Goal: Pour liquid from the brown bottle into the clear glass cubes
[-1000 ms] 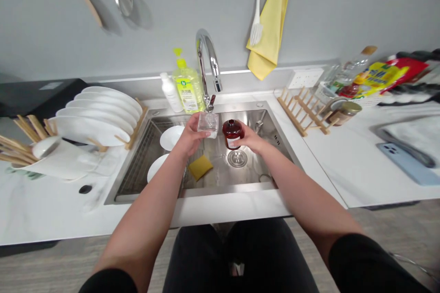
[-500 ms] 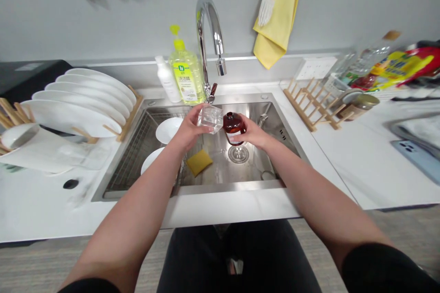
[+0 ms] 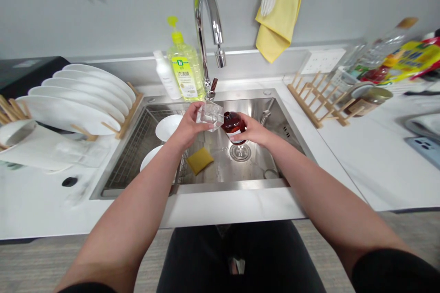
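Over the steel sink (image 3: 275,183), my left hand (image 3: 187,128) grips a small clear square glass (image 3: 210,115), tilted toward the right. My right hand (image 3: 252,131) holds a dark red-brown bottle (image 3: 233,124) with a white label, its mouth right beside the glass rim. Both are held under the chrome tap (image 3: 206,18), above the drain (image 3: 239,152). No water stream is visible.
In the sink lie two white dishes (image 3: 168,127) and a yellow sponge (image 3: 199,160). White plates (image 3: 75,100) stand in a wooden rack at left. Dish soap (image 3: 184,66) sits behind the sink. An empty wooden rack (image 3: 319,100), jars and a phone (image 3: 426,149) are at right.
The glass has tipped further toward the bottle and both hands have drawn closer together. The view has shifted downward, so the sink sits higher in the picture.
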Tool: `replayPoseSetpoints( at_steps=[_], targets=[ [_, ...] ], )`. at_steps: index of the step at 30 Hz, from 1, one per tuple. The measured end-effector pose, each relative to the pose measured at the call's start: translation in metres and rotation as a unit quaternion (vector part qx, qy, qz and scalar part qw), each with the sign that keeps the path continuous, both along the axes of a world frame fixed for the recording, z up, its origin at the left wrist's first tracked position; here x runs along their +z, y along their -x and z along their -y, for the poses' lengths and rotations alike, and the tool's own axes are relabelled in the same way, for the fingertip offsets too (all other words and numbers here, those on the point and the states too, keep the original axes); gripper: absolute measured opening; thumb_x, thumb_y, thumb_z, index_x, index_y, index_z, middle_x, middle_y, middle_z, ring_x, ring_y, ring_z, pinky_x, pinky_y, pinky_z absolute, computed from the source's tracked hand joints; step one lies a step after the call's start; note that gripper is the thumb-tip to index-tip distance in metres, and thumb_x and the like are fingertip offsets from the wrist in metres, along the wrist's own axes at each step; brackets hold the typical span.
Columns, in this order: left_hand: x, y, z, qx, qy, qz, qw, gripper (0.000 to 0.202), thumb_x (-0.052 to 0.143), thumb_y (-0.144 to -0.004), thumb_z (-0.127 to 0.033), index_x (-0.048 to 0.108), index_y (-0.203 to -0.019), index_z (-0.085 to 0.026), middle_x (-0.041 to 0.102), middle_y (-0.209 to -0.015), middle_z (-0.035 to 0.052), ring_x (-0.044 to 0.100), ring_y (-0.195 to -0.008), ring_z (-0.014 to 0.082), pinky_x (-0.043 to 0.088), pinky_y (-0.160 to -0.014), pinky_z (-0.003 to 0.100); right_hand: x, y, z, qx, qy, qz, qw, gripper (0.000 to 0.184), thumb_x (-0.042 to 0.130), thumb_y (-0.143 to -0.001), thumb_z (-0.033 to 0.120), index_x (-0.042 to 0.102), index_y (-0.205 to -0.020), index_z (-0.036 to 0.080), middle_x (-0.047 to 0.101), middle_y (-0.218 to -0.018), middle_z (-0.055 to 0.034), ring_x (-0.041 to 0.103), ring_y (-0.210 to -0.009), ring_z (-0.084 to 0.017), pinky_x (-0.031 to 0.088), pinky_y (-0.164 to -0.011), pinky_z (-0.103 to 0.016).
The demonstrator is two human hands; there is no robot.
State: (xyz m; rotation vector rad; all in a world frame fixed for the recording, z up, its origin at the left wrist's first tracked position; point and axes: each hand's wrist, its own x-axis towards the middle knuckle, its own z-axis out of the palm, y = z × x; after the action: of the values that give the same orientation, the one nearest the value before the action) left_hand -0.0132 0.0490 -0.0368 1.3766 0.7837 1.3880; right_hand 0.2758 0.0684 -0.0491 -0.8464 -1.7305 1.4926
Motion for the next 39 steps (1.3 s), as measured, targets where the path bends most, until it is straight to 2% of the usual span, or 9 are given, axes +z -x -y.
replayPoseSetpoints(
  at_steps=[7, 16, 24, 30, 39],
  targets=[
    [0.0046, -0.0014, 0.0040, -0.015, 0.010, 0.004, 1.000, 0.088, 0.111, -0.058, -0.022, 0.069, -0.135, -0.027, 0.075, -0.132, 0.0057, 0.071, -0.121, 0.0287, 0.056, -0.110, 0.045, 0.0024, -0.0013, 0.0002, 0.004, 0.011, 0.000, 1.000, 0.096, 0.113, -0.057, 0.038, 0.070, -0.142, 0.028, 0.084, -0.133, -0.0080, 0.078, -0.127, -0.042, 0.059, -0.122, -0.065],
    [0.0000, 0.0016, 0.0005, -0.001, 0.003, -0.018, 1.000, 0.095, 0.113, -0.056, -0.029, 0.072, -0.141, -0.028, 0.077, -0.136, 0.0072, 0.074, -0.126, 0.0340, 0.058, -0.113, 0.051, 0.0029, -0.0021, -0.0002, -0.012, -0.010, 0.022, 1.000, 0.093, 0.112, -0.058, 0.034, 0.073, -0.141, 0.027, 0.084, -0.133, -0.0092, 0.075, -0.135, -0.045, 0.056, -0.126, -0.069],
    [0.0037, 0.0002, 0.0030, 0.008, 0.014, -0.007, 1.000, 0.094, 0.113, -0.055, -0.029, 0.076, -0.141, -0.029, 0.078, -0.132, 0.0055, 0.075, -0.122, 0.0321, 0.060, -0.113, 0.051, 0.0010, -0.0025, -0.0006, -0.019, -0.015, 0.027, 0.999, 0.090, 0.111, -0.058, 0.032, 0.074, -0.139, 0.027, 0.085, -0.129, -0.0076, 0.076, -0.130, -0.044, 0.055, -0.127, -0.068],
    [0.0048, 0.0007, 0.0036, -0.006, 0.014, -0.021, 1.000, 0.093, 0.112, -0.059, -0.028, 0.074, -0.144, -0.029, 0.077, -0.135, 0.0075, 0.074, -0.127, 0.0359, 0.058, -0.116, 0.054, -0.0028, -0.0046, -0.0033, -0.028, -0.018, 0.049, 0.998, 0.089, 0.111, -0.058, 0.032, 0.075, -0.140, 0.028, 0.086, -0.127, -0.0075, 0.077, -0.128, -0.043, 0.056, -0.127, -0.069],
    [0.0052, 0.0030, 0.0047, 0.024, -0.010, -0.066, 0.997, 0.091, 0.109, -0.059, -0.027, 0.077, -0.144, -0.030, 0.074, -0.146, 0.0076, 0.069, -0.135, 0.0349, 0.060, -0.116, 0.050, -0.0040, -0.0048, -0.0034, -0.035, -0.022, 0.068, 0.997, 0.088, 0.110, -0.058, 0.032, 0.074, -0.138, 0.025, 0.086, -0.128, -0.0079, 0.080, -0.125, -0.040, 0.058, -0.123, -0.064]
  ],
)
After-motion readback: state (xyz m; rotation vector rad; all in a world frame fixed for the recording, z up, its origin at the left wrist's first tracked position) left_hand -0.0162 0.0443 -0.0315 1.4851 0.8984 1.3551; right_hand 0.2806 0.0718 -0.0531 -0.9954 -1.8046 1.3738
